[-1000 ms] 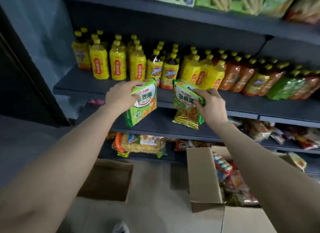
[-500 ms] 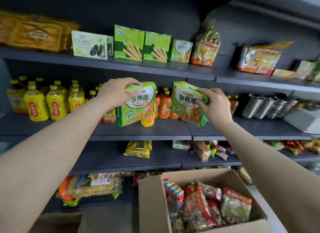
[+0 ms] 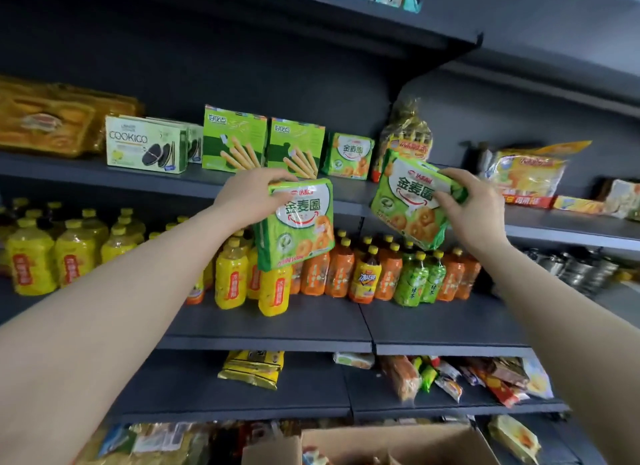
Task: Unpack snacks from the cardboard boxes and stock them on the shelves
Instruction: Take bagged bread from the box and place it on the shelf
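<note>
Packs, two green: left hand grips one, right hand pinches other, both now raised from bottle-shelf level to cookie shelf, beside matching pack; placement likely next.

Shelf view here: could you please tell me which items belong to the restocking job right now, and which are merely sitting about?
Job in hand:
left hand gripping a green biscuit pack
right hand gripping a second green pack
matching pack already shelved
cardboard box

Sitting about:
drink bottles
COOKICO box
</note>
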`<state>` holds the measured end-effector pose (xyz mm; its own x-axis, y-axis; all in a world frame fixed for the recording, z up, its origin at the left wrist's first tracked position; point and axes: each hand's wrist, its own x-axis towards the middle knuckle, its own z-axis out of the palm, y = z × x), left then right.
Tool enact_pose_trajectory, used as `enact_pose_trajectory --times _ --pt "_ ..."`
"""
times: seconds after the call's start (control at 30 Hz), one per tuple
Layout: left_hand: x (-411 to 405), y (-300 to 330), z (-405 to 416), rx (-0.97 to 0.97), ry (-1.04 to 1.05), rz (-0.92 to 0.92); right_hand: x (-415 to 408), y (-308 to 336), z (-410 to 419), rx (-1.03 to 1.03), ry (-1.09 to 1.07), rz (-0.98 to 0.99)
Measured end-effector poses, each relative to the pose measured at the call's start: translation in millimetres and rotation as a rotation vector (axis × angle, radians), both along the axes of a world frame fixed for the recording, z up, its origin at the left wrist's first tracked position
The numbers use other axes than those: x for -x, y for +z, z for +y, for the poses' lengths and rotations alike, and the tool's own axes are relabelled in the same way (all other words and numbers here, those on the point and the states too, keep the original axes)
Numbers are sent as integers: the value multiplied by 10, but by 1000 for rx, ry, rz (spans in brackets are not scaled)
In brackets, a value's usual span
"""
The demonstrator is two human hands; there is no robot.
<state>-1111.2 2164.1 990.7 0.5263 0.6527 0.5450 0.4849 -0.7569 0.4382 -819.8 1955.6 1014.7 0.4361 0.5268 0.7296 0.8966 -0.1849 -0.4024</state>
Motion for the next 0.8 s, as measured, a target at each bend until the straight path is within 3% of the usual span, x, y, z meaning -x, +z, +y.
enact_pose_trajectory --times 0.23,0.43,0.67,0.8 --pt "-525 399 1006 28 -6 -128 -640 419 1104 -97 19 32" --pt "-923 602 1697 107 -31 -177 -1154 484 2050 12 90 72" --pt "-1037 609 2015 216 -35 -230 -1585 439 3009 164 164 94" --pt "-1034 585 2035 271 -22 -266 -1766 459 3417 121 175 159"
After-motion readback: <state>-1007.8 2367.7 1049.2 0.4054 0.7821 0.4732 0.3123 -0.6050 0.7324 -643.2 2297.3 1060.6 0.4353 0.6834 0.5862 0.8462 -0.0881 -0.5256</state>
